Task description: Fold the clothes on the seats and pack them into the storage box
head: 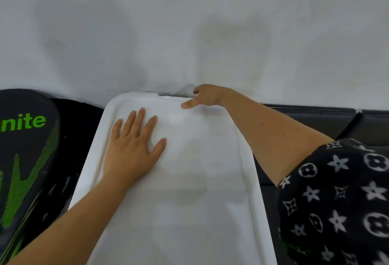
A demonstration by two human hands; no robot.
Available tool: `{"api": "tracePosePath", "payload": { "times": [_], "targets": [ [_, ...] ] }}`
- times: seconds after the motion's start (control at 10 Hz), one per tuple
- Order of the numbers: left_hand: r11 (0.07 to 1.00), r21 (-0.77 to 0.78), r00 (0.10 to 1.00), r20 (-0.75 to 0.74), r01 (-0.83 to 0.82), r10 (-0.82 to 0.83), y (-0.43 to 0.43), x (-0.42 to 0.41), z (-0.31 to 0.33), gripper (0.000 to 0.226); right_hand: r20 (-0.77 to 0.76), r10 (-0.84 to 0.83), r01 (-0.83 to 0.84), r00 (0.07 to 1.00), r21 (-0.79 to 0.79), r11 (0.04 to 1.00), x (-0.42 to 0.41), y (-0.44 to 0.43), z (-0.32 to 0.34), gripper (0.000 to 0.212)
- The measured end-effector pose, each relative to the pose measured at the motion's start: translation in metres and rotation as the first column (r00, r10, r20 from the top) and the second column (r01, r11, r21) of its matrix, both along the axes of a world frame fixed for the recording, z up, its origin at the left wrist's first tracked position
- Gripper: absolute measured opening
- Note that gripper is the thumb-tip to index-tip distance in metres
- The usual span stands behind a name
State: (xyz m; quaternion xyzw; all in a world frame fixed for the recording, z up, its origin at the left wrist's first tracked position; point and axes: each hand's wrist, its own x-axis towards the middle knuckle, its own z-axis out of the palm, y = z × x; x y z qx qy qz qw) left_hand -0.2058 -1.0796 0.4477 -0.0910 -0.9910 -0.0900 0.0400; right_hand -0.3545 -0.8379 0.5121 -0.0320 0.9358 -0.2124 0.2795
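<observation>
White plastic box lid [189,170] looks stiff, light and slippery. Left hand [132,151] lies flat on it; right hand [208,96] pinches its rim at twelve o'clock, probably a good hold.

The white lid [189,180] hides whatever lies beneath it from us, and its near end runs off the bottom edge. Our right hand [207,96] curls most fingers behind the far rim. At left the black-and-green bag [27,149] is cut off, its lettering showing only "nite".
</observation>
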Motion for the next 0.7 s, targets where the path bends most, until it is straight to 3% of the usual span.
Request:
{"api": "tracePosePath", "payload": {
  "times": [0.1, 0.3, 0.4, 0.5, 0.6, 0.7],
  "targets": [
    [1.000, -0.012, 1.000, -0.004, -0.006, 0.006, 0.000, -0.001, 0.001, 0.074, -0.076, -0.003, -0.004, 0.997, -0.085, 0.996, 0.001, 0.001, -0.008, 0.034],
    [1.000, -0.012, 1.000, 0.007, -0.007, 0.008, 0.001, 0.000, 0.001, 0.075, -0.369, 0.070, -0.073, 0.927, 0.007, 0.997, 0.022, -0.008, -0.024, 0.033],
    [1.000, -0.008, 1.000, 0.005, -0.009, 0.009, 0.000, -0.001, 0.004, 0.076, -0.549, 0.033, -0.016, 0.835, 0.035, 0.999, 0.047, -0.016, -0.034, 0.038],
    [1.000, 0.021, 0.998, 0.054, 0.009, -0.010, 0.000, 0.000, 0.008, 0.079, -0.642, -0.074, 0.056, 0.763, -0.048, 0.997, 0.071, -0.021, -0.047, 0.043],
    [0.994, 0.109, 0.991, 0.131, 0.012, -0.027, -0.004, -0.003, 0.013, 0.079, -0.574, -0.184, 0.077, 0.798, -0.206, 0.976, 0.102, -0.024, -0.035, 0.046],
    [0.949, 0.302, 0.943, 0.333, -0.086, -0.021, -0.007, -0.001, 0.034, 0.062, -0.441, -0.360, 0.217, 0.823, -0.341, 0.915, 0.134, -0.021, -0.022, 0.049]
  ]
}}
